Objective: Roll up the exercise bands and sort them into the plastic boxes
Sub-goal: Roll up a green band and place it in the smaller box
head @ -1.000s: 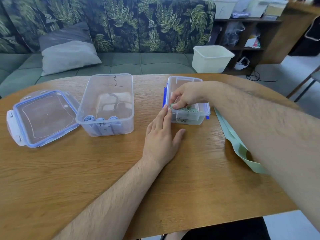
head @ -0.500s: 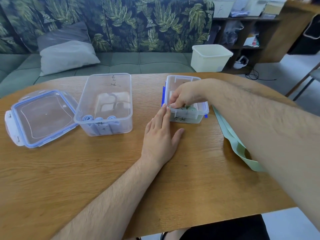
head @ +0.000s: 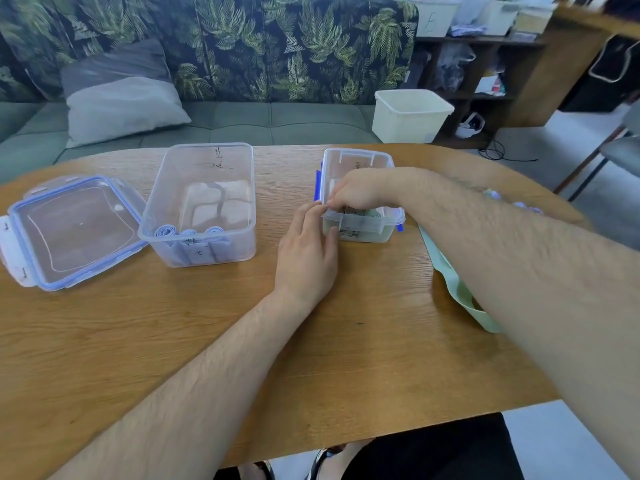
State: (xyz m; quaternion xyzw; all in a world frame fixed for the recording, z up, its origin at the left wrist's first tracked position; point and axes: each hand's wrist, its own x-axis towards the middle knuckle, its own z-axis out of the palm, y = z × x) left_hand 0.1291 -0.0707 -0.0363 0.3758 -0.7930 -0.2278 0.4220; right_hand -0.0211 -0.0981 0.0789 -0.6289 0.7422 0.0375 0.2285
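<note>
A rounded wooden table [head: 207, 341] fills the view, with a leaf-print sofa [head: 242, 123] behind its far edge. The small box [head: 360, 154], clear plastic and lidless, stands near that far edge.

The right hand [head: 360, 188] reaches over the small box from the right. Its fingers are bunched and curled down into the near-left corner, among the rolled green bands [head: 372, 213] standing at the box's near end. I cannot tell whether it pinches one. The left hand [head: 304, 251] lies flat on the table just in front of the small box. Its fingers are straight, the tips touch the box's near-left corner, and it holds nothing.

Left of the small box, with a bare strip of table between, stands the large box [head: 249, 202], with rolled blue bands [head: 188, 235] upright against its near wall. Further left lies a blue-rimmed lid [head: 72, 230], touching the large box and reaching almost to the table's left edge. Right of the small box, a loose green band [head: 453, 285] lies flat and unrolled, partly under the right forearm, running toward the table's near-right edge. In front of the small box, bare wood stretches to the near edge, crossed only by the two forearms.
</note>
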